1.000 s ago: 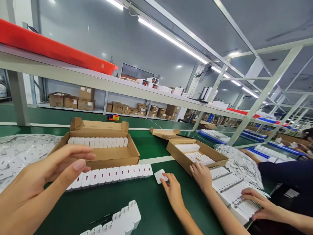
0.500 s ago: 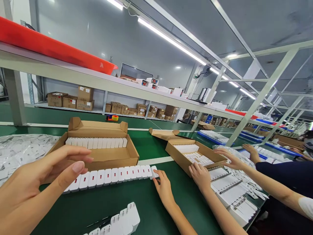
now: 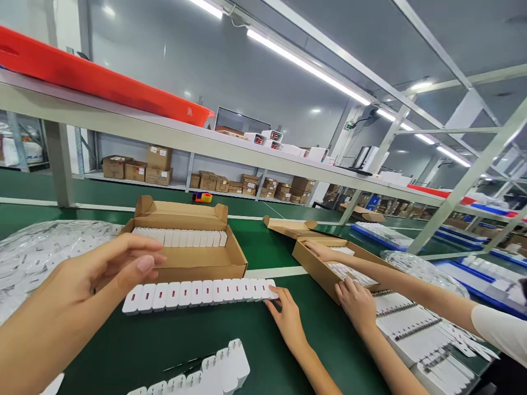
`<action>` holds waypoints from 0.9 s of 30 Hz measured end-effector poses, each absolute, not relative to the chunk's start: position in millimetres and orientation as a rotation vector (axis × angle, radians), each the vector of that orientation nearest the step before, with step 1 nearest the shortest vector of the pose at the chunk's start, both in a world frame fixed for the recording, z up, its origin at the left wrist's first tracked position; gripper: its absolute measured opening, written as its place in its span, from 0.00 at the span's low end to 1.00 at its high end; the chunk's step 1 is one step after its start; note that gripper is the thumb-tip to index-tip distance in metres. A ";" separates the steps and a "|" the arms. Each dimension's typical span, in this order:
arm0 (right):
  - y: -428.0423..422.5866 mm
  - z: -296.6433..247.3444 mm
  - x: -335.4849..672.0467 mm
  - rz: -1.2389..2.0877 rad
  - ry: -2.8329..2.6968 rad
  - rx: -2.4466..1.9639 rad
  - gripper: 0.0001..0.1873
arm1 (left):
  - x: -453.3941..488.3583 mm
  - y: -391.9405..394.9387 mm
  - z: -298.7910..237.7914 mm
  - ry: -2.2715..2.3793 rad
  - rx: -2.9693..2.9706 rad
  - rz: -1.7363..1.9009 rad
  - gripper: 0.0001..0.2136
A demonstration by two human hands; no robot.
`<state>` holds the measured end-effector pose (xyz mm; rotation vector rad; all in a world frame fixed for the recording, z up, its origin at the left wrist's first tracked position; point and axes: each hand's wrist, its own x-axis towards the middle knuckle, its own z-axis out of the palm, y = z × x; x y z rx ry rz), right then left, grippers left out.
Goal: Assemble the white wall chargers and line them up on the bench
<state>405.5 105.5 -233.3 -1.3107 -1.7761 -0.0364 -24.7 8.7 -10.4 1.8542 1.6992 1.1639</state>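
A row of white USB chargers (image 3: 206, 293) stands on the green bench, red ports facing me. My right hand (image 3: 288, 321) pinches the charger at the row's right end between thumb and fingers. Raised in front of the open cardboard box (image 3: 201, 271), my left hand (image 3: 94, 291) is empty, thumb and fingers apart and curved, near the row's left end. Inside that box a line of white chargers (image 3: 185, 237) fills the back part. Closer to me, a second group of white chargers (image 3: 222, 370) lies with metal prongs upward.
At right, a co-worker's hands (image 3: 357, 304) work at another cardboard box (image 3: 313, 274), beside rows of chargers. A clear plastic bag of white parts (image 3: 45, 252) lies at left. A shelf (image 3: 230, 148) with a red tray (image 3: 102, 82) runs above the bench.
The end charger, tilted before, now sits in line with the row, my right hand still on it. The view has turned slightly left. A co-worker's far hand has moved into their box.
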 end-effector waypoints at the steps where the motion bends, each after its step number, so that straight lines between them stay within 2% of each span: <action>1: 106.4 -232.6 406.2 -0.039 -1.778 -1.303 0.16 | -27.9 16.5 -11.3 1.719 1.865 1.076 0.29; 4: 110.6 -229.8 408.4 -0.043 -1.776 -1.280 0.18 | -39.1 49.2 -23.3 1.832 1.939 0.588 0.23; 7: 115.9 -226.4 410.2 -0.042 -1.779 -1.261 0.22 | -51.3 81.6 -45.2 1.984 1.752 0.353 0.15; 9: 118.9 -224.1 410.5 -0.041 -1.780 -1.257 0.26 | -57.4 95.1 -58.9 1.986 1.649 0.273 0.13; 13: 121.4 -219.7 408.3 -0.046 -1.760 -1.280 0.31 | -61.4 103.6 -73.6 1.848 1.541 0.228 0.15; 27: 116.6 -210.2 400.3 0.005 -1.778 -1.306 0.34 | -76.8 108.2 -86.1 1.604 1.456 0.271 0.15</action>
